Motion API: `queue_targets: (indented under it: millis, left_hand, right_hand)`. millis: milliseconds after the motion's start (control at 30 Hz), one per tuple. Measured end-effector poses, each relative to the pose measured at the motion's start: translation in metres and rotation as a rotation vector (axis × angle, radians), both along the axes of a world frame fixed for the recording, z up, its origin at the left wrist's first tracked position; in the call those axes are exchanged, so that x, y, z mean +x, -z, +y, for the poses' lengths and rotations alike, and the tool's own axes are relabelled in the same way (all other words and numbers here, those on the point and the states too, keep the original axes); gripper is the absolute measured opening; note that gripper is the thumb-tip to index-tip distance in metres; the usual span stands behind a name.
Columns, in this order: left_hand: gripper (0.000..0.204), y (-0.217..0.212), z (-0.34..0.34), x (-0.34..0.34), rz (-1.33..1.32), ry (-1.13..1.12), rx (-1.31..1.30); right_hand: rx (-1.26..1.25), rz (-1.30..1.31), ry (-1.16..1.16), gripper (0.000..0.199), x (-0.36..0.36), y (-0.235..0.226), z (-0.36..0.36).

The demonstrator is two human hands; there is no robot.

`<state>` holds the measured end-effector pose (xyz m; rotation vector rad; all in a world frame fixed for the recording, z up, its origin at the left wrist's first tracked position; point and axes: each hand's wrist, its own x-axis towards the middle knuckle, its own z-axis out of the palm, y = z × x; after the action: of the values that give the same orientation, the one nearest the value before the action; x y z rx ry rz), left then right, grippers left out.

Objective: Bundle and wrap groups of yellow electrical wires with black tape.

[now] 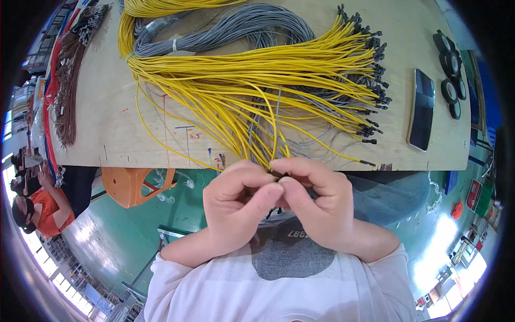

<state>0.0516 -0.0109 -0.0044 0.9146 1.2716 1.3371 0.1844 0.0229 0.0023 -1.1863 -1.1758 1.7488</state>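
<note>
My left hand (238, 199) and my right hand (321, 198) meet at the table's front edge, thumbs and fingertips pinched together. Between them are the ends of yellow cables (257, 153), with small dark connectors partly hidden by the fingers. A few black tips poke out beneath my hands. The cables come from a large yellow cable bundle (230, 67) fanned across the table toward the right, where many carry black connectors (380, 96). A grey cable bundle (214, 38), bound with a white tie, lies behind and under the yellow one.
A phone (421, 110) rests on the wooden table (107, 123) at the right, beside several rolls of black tape (450, 64). Brown cables (67, 96) hang at the left edge. An orange chair (129, 185) stands below. Another person (45, 212) sits at far left.
</note>
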Motion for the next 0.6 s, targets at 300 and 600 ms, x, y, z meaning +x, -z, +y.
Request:
queue_targets:
  millis: [300, 600]
  left_hand:
    - [0.004, -0.014, -0.001, -0.022, 0.265, 0.072, 0.030]
    - [0.021, -0.024, 0.004, -0.028, 0.741, 0.266, 0.127]
  right_hand:
    - [0.797, -0.310, -0.520, 0.013, 0.014, 0.002, 0.043]
    - [0.905, -0.371, -0.576, 0.015, 0.012, -0.004, 0.049]
